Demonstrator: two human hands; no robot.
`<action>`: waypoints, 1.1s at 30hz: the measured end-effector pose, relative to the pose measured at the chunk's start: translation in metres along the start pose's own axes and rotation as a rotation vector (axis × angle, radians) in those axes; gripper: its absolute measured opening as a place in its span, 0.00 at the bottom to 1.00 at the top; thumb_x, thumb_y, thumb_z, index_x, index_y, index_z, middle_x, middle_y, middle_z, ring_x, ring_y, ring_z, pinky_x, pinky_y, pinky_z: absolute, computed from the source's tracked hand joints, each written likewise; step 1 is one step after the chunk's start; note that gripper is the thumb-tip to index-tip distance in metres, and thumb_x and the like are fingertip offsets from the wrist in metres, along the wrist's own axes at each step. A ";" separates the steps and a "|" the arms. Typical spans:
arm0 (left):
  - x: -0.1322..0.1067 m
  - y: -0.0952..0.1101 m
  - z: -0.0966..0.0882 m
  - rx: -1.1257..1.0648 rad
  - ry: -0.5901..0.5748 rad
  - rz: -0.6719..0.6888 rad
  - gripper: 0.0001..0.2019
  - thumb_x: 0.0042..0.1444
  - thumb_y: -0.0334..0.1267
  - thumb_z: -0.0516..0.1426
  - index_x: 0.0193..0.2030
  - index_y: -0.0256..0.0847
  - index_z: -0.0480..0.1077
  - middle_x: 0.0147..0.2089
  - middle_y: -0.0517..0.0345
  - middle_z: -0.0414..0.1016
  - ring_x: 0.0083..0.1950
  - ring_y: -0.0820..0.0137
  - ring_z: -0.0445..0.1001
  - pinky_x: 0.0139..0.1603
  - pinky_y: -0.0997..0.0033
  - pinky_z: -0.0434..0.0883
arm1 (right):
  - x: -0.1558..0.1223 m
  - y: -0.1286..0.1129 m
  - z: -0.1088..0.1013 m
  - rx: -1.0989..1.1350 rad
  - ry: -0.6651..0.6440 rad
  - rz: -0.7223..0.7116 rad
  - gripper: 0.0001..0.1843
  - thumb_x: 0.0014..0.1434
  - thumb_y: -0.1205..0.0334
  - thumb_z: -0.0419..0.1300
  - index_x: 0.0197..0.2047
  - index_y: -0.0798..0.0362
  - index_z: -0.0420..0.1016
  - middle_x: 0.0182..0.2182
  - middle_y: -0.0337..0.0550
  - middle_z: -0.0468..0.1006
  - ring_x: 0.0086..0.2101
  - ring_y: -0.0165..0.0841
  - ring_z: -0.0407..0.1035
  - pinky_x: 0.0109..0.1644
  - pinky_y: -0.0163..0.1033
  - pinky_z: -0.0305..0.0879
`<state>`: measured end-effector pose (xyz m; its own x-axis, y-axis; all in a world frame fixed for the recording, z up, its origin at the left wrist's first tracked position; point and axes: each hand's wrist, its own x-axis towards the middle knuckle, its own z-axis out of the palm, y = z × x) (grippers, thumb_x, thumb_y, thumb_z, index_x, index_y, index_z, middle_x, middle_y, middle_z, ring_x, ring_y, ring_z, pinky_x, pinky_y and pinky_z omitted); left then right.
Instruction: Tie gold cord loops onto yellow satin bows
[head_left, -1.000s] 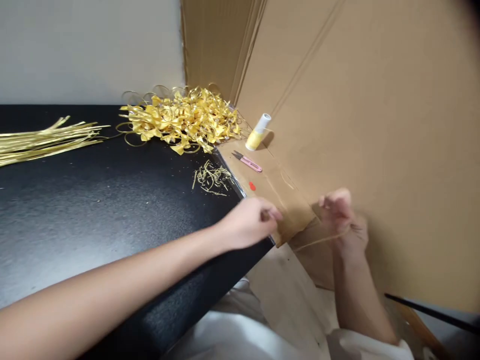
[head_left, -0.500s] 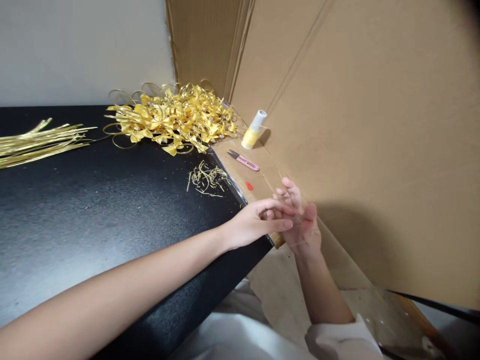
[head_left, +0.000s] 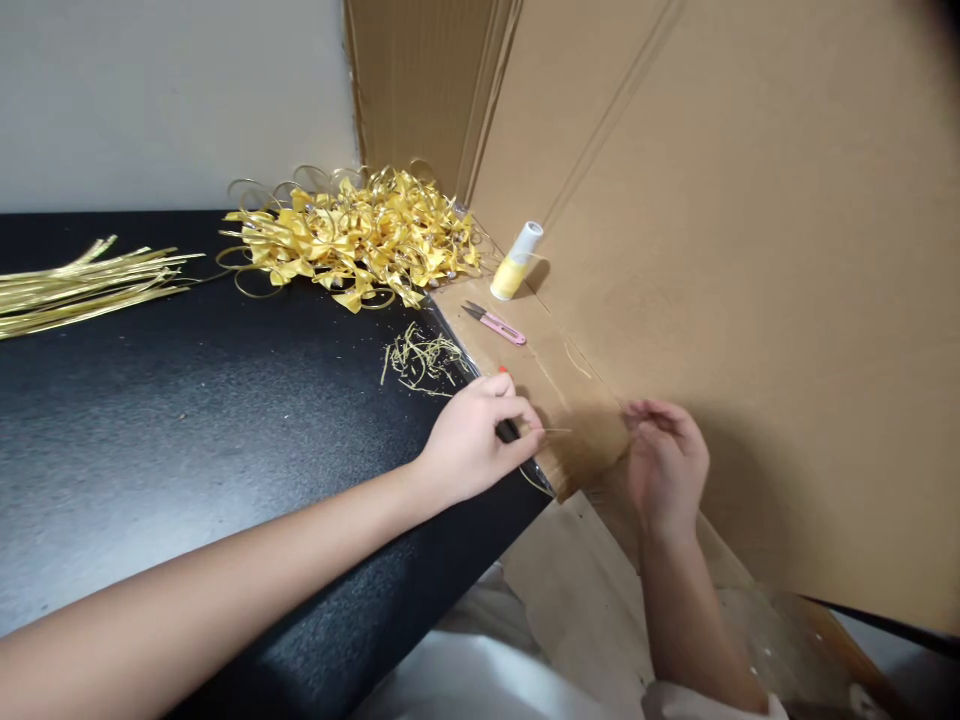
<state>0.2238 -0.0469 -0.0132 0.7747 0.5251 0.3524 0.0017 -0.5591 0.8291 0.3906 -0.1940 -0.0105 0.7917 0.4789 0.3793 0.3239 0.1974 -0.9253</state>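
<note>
My left hand is over the corner of the black table, thumb and forefinger pinched on a thin pale yellow thread. A short end of the thread sticks out to the right of the fingertips. To the right, beside the upright cardboard, is my right hand, raised and slightly blurred. Its fingers are curled together at the tips; what they hold, if anything, I cannot make out. Pink-handled thread snips lie beyond my left hand. A small red piece peeks out behind its knuckles.
A spool of yellow thread stands on the cardboard strip. Yellow ribbon bows with gold wire loops are heaped at the back. Gold strips lie at left. Thread scraps sit near the table edge. Tall cardboard walls the right side.
My hands, which were together over the strip's edge, have moved apart. My right hand has gone right, its spread fingers now curled; my left has drawn back slightly left, pinching thread.
</note>
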 end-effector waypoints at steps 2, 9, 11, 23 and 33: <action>0.002 0.001 -0.005 0.325 0.047 0.190 0.10 0.60 0.36 0.56 0.29 0.39 0.74 0.30 0.58 0.64 0.33 0.69 0.61 0.34 0.68 0.56 | -0.027 -0.012 0.012 0.022 0.070 -0.047 0.06 0.51 0.70 0.64 0.29 0.48 0.75 0.24 0.34 0.73 0.26 0.26 0.69 0.33 0.34 0.69; 0.002 0.024 -0.010 0.676 0.191 0.495 0.14 0.61 0.33 0.55 0.23 0.41 0.67 0.27 0.57 0.62 0.30 0.66 0.54 0.30 0.64 0.49 | -0.078 -0.010 0.059 0.246 -0.231 0.486 0.13 0.64 0.49 0.54 0.44 0.45 0.75 0.41 0.44 0.80 0.44 0.35 0.75 0.49 0.44 0.73; -0.001 0.030 -0.011 0.675 0.191 0.522 0.14 0.63 0.33 0.54 0.24 0.41 0.67 0.26 0.58 0.61 0.30 0.66 0.53 0.30 0.63 0.48 | -0.072 -0.003 0.058 0.267 -0.171 0.462 0.11 0.65 0.51 0.54 0.44 0.42 0.75 0.43 0.40 0.79 0.46 0.32 0.74 0.52 0.42 0.72; -0.008 0.013 0.013 0.566 0.018 0.362 0.09 0.62 0.40 0.56 0.32 0.42 0.74 0.36 0.55 0.67 0.37 0.65 0.60 0.35 0.64 0.54 | -0.031 0.025 0.017 0.038 0.226 0.296 0.16 0.49 0.51 0.68 0.33 0.52 0.71 0.27 0.35 0.76 0.27 0.25 0.73 0.36 0.34 0.74; -0.047 -0.017 -0.045 0.673 0.018 0.344 0.08 0.63 0.37 0.56 0.36 0.43 0.76 0.33 0.55 0.66 0.34 0.67 0.60 0.34 0.67 0.56 | 0.052 0.057 0.043 -0.317 -0.095 0.078 0.09 0.48 0.59 0.66 0.30 0.54 0.72 0.24 0.39 0.78 0.27 0.32 0.77 0.34 0.37 0.74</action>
<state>0.1585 -0.0332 -0.0239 0.7907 0.2570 0.5557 0.1517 -0.9616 0.2288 0.4281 -0.1209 -0.0430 0.7736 0.5625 0.2918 0.4207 -0.1116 -0.9003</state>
